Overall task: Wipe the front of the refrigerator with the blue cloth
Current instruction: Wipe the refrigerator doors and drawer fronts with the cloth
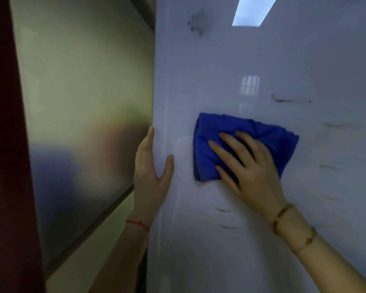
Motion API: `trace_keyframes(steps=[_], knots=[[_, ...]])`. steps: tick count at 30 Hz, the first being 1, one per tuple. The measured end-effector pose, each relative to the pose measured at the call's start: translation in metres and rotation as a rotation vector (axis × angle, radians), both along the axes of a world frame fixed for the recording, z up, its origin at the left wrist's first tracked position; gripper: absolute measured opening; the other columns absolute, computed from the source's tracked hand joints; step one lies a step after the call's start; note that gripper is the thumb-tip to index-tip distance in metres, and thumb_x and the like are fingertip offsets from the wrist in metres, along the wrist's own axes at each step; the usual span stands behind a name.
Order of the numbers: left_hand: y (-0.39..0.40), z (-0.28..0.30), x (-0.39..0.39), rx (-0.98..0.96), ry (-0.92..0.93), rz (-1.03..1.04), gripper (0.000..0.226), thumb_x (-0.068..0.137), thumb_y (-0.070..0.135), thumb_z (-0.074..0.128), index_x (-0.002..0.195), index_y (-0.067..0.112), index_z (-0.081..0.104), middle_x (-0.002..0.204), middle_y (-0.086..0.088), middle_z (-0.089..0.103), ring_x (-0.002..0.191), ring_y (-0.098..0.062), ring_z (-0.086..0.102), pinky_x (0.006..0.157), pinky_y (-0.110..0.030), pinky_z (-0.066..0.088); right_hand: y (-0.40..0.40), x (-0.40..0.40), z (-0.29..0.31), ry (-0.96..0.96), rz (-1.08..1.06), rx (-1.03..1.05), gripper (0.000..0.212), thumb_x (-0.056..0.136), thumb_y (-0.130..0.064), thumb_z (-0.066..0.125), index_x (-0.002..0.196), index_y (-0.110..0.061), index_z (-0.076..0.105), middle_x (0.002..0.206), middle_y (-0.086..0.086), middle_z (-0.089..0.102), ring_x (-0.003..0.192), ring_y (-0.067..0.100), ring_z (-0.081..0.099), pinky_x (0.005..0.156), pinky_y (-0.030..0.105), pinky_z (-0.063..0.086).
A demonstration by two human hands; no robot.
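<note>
The glossy white refrigerator front [262, 60] fills the right two thirds of the head view. A folded blue cloth [220, 127] lies flat against it at mid height. My right hand [247, 166] presses on the cloth with spread, straight fingers. My left hand [151, 166] holds the refrigerator's left edge, thumb on the front face and fingers along the side. Dark smudges mark the door: one at the top [196, 24], streaks right of the cloth [283, 99] and below it [224, 210].
The refrigerator's metallic side panel [82, 92] runs away to the left. A dark red-brown surface [6, 144] borders the far left. Ceiling light and window reflections show on the door.
</note>
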State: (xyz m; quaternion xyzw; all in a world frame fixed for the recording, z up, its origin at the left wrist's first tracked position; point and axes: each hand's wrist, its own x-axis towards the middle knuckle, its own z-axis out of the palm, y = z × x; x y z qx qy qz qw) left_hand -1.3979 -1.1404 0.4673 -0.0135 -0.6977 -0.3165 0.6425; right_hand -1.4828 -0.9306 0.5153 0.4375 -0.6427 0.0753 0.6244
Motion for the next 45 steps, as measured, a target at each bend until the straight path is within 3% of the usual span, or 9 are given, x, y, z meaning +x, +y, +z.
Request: trace_keyframes(steps=[3, 6, 12, 20, 26, 28, 33, 40, 45], knots=[[0.000, -0.001, -0.007, -0.007, 0.029, 0.000, 0.067, 0.098, 0.027, 0.053, 0.155, 0.016, 0.020, 0.153, 0.008, 0.031, 0.143, -0.008, 0.034, 0.120, -0.022, 0.031, 0.004, 0.000, 0.029, 0.014, -0.074, 0.049, 0.051, 0.099, -0.036, 0.049, 0.147, -0.025, 0.036, 0.154, 0.003, 0.035, 0.142, 0.027, 0.029, 0.115, 0.043, 0.024], [0.001, -0.002, -0.012, 0.002, 0.055, -0.014, 0.067, 0.097, 0.026, 0.052, 0.155, 0.014, 0.020, 0.155, 0.004, 0.031, 0.145, -0.011, 0.034, 0.120, -0.023, 0.030, -0.009, 0.004, 0.074, -0.088, -0.112, -0.045, 0.056, 0.100, -0.043, 0.042, 0.151, -0.025, 0.026, 0.160, 0.003, 0.021, 0.149, 0.027, 0.014, 0.122, 0.048, 0.009], [-0.003, -0.004, -0.016, -0.020, 0.061, -0.003, 0.069, 0.097, 0.028, 0.053, 0.155, 0.016, 0.019, 0.153, 0.005, 0.033, 0.143, -0.007, 0.035, 0.118, -0.018, 0.030, 0.000, 0.003, 0.001, -0.043, -0.187, 0.212, 0.059, 0.100, -0.048, 0.040, 0.152, -0.027, 0.022, 0.161, -0.002, 0.017, 0.150, 0.023, 0.012, 0.123, 0.045, 0.010], [-0.003, -0.006, -0.017, -0.014, 0.065, -0.004, 0.068, 0.097, 0.035, 0.050, 0.155, 0.026, 0.016, 0.152, 0.014, 0.031, 0.141, -0.003, 0.035, 0.117, -0.015, 0.030, -0.019, 0.002, 0.084, -0.064, -0.217, -0.200, 0.050, 0.105, -0.042, 0.030, 0.152, -0.027, 0.023, 0.160, 0.000, 0.021, 0.149, 0.029, 0.013, 0.122, 0.048, 0.005], [-0.006, -0.006, -0.018, -0.034, 0.084, 0.002, 0.068, 0.096, 0.032, 0.052, 0.154, 0.021, 0.019, 0.151, 0.022, 0.028, 0.141, 0.003, 0.033, 0.116, -0.013, 0.028, -0.002, -0.001, 0.008, 0.029, -0.135, 0.183, 0.050, 0.101, -0.032, 0.044, 0.149, -0.026, 0.032, 0.158, -0.002, 0.026, 0.146, 0.025, 0.022, 0.122, 0.044, 0.014], [-0.005, -0.006, -0.017, -0.020, 0.082, -0.006, 0.068, 0.096, 0.034, 0.051, 0.155, 0.025, 0.018, 0.151, 0.021, 0.029, 0.140, 0.002, 0.033, 0.116, -0.012, 0.028, 0.011, -0.005, 0.020, 0.020, -0.139, 0.115, 0.048, 0.101, -0.031, 0.044, 0.148, -0.025, 0.035, 0.156, -0.001, 0.029, 0.145, 0.027, 0.024, 0.122, 0.043, 0.015], [-0.003, -0.006, -0.016, -0.014, 0.083, 0.002, 0.067, 0.097, 0.032, 0.051, 0.154, 0.028, 0.017, 0.152, 0.013, 0.032, 0.141, -0.004, 0.034, 0.117, -0.014, 0.027, -0.009, -0.001, 0.107, -0.129, -0.128, -0.335, 0.046, 0.104, -0.036, 0.033, 0.149, -0.026, 0.032, 0.158, 0.000, 0.027, 0.147, 0.029, 0.018, 0.121, 0.043, 0.007], [-0.006, -0.006, -0.017, -0.030, 0.077, -0.008, 0.068, 0.096, 0.034, 0.052, 0.154, 0.030, 0.016, 0.152, 0.016, 0.031, 0.140, 0.001, 0.034, 0.116, -0.013, 0.029, -0.006, 0.004, 0.002, -0.005, -0.139, 0.137, 0.050, 0.100, -0.031, 0.048, 0.148, -0.024, 0.035, 0.157, -0.001, 0.030, 0.145, 0.025, 0.027, 0.121, 0.043, 0.020], [-0.003, -0.006, -0.015, 0.004, 0.087, -0.008, 0.067, 0.096, 0.035, 0.050, 0.154, 0.030, 0.017, 0.151, 0.018, 0.032, 0.139, 0.002, 0.034, 0.115, -0.012, 0.028, 0.004, -0.005, 0.087, -0.063, -0.111, -0.253, 0.045, 0.103, -0.032, 0.039, 0.148, -0.025, 0.035, 0.155, -0.001, 0.033, 0.144, 0.029, 0.025, 0.119, 0.042, 0.016]])
